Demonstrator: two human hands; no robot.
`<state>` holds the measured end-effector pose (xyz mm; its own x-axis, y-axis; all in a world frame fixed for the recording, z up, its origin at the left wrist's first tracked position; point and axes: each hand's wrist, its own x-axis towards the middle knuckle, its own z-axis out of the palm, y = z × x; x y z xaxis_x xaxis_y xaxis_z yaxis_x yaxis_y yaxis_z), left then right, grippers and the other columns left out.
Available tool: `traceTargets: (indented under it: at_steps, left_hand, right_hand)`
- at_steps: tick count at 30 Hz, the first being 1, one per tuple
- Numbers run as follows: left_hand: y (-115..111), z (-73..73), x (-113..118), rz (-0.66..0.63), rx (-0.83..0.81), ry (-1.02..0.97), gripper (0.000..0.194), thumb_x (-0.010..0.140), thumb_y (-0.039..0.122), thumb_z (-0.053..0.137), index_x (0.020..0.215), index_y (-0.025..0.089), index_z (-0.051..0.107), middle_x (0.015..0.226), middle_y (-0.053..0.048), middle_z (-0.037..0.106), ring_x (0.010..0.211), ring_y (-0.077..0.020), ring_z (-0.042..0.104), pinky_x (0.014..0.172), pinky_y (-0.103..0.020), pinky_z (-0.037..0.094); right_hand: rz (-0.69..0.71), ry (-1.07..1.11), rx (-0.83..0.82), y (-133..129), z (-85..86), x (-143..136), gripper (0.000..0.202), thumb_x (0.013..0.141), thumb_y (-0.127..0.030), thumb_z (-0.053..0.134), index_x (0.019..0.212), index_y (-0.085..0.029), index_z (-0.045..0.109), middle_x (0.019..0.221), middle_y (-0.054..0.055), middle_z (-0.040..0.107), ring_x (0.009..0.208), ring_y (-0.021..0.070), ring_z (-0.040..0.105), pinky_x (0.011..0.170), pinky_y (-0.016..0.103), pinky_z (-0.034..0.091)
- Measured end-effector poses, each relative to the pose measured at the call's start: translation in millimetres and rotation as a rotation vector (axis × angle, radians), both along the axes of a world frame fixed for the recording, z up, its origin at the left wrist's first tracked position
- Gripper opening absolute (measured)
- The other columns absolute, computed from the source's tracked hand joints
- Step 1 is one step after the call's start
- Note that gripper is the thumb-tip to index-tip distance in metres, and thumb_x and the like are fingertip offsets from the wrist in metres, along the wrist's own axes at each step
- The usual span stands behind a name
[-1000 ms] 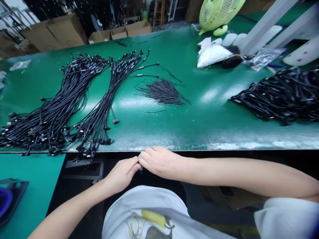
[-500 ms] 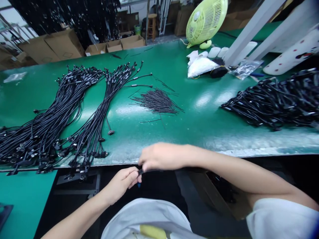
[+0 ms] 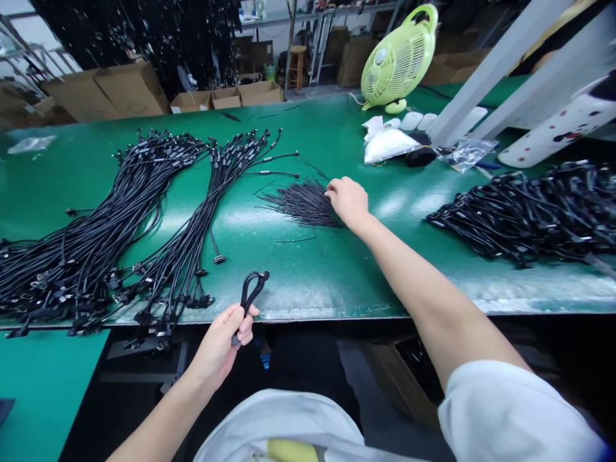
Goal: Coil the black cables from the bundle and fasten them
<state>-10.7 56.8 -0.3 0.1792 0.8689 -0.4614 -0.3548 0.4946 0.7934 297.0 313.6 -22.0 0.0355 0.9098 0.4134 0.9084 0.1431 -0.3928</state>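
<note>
My left hand (image 3: pixel 225 340) is closed around a folded black cable (image 3: pixel 249 292), held upright just over the table's front edge. The cable's loop and a small connector stick up above my fingers. Out at the middle of the table, my right hand (image 3: pixel 350 200) reaches to the right end of a pile of thin black twist ties (image 3: pixel 305 204). Its fingertips are pinched together at the ends of the ties; how many they grip is hidden.
Two bunches of straight black cables (image 3: pixel 139 192) lie on the left of the green table (image 3: pixel 366 276). A heap of coiled cables (image 3: pixel 534 212) is at the right. Further back are a white plastic bag (image 3: pixel 389 146), a green fan (image 3: pixel 399 58) and slanted grey posts (image 3: pixel 491 77).
My right hand has left the cable near my left hand and moved forward to the twist ties. My left hand has turned upward, lifting the folded cable into plain sight.
</note>
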Motion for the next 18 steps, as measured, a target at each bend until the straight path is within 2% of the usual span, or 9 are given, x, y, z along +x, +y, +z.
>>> traceTargets:
  at_steps: [4,7,10,12,14,16,18]
  left_hand:
    - [-3.2,0.1,1.0,0.0,0.01,-0.066,0.037,0.078,0.047,0.072,0.084,0.011,0.063,0.058,0.005,0.038,0.051,-0.0047,0.028,0.049,-0.02,0.024]
    - [-6.1,1.0,4.2,-0.013,0.038,-0.092,0.035,0.08,0.045,0.071,0.083,0.011,0.062,0.058,0.005,0.037,0.051,-0.0048,0.028,0.049,-0.02,0.024]
    - [-8.0,1.2,12.1,-0.025,0.085,-0.134,0.035,0.083,0.043,0.068,0.096,0.011,0.064,0.061,0.005,0.037,0.052,-0.005,0.029,0.05,-0.02,0.024]
    - [-7.9,0.0,17.5,-0.015,0.125,-0.161,0.039,0.085,0.041,0.065,0.112,0.013,0.061,0.062,0.006,0.037,0.053,-0.0056,0.029,0.051,-0.02,0.025]
    - [-7.0,-2.2,19.7,0.014,0.174,-0.148,0.042,0.087,0.041,0.063,0.119,0.015,0.058,0.063,0.006,0.037,0.053,-0.0066,0.029,0.052,-0.021,0.026]
    - [-6.5,-4.6,17.1,0.062,0.232,-0.09,0.042,0.086,0.042,0.063,0.118,0.014,0.059,0.063,0.005,0.037,0.055,-0.0076,0.029,0.053,-0.022,0.026]
    - [-7.4,-5.9,11.2,0.12,0.294,-0.023,0.039,0.086,0.043,0.062,0.112,0.014,0.061,0.063,0.005,0.038,0.056,-0.0082,0.03,0.053,-0.024,0.026]
  right_hand:
    - [0.016,0.054,0.072,-20.4,15.0,8.4,0.035,0.09,-0.043,0.054,0.083,-0.011,0.064,0.074,0.004,0.06,0.069,0.0117,0.052,0.07,0.029,0.041]
    - [0.026,0.111,0.101,-57.8,24.0,-5.5,0.033,0.088,-0.043,0.056,0.074,-0.014,0.06,0.066,0.002,0.057,0.06,0.0104,0.046,0.063,0.027,0.036]
    - [0.174,0.273,-0.009,-117.7,25.7,-51.5,0.026,0.089,-0.036,0.056,0.074,-0.016,0.06,0.068,0.0,0.059,0.063,0.0109,0.049,0.063,0.025,0.037]
    - [0.405,0.454,-0.195,-161.8,22.9,-91.1,0.023,0.089,-0.033,0.055,0.076,-0.016,0.061,0.072,0.0,0.06,0.069,0.0119,0.053,0.066,0.024,0.04]
    - [0.589,0.604,-0.354,-199.1,19.2,-124.6,0.023,0.092,-0.033,0.049,0.083,-0.016,0.062,0.076,0.0,0.061,0.076,0.0131,0.057,0.071,0.024,0.043]
    - [0.667,0.664,-0.413,-223.8,16.6,-144.3,0.022,0.094,-0.031,0.046,0.091,-0.017,0.062,0.082,0.001,0.062,0.08,0.0138,0.058,0.074,0.025,0.045]
    - [0.681,0.612,-0.369,-235.6,15.9,-150.7,0.019,0.093,-0.028,0.047,0.092,-0.017,0.063,0.084,0.003,0.062,0.078,0.0136,0.058,0.072,0.025,0.045]
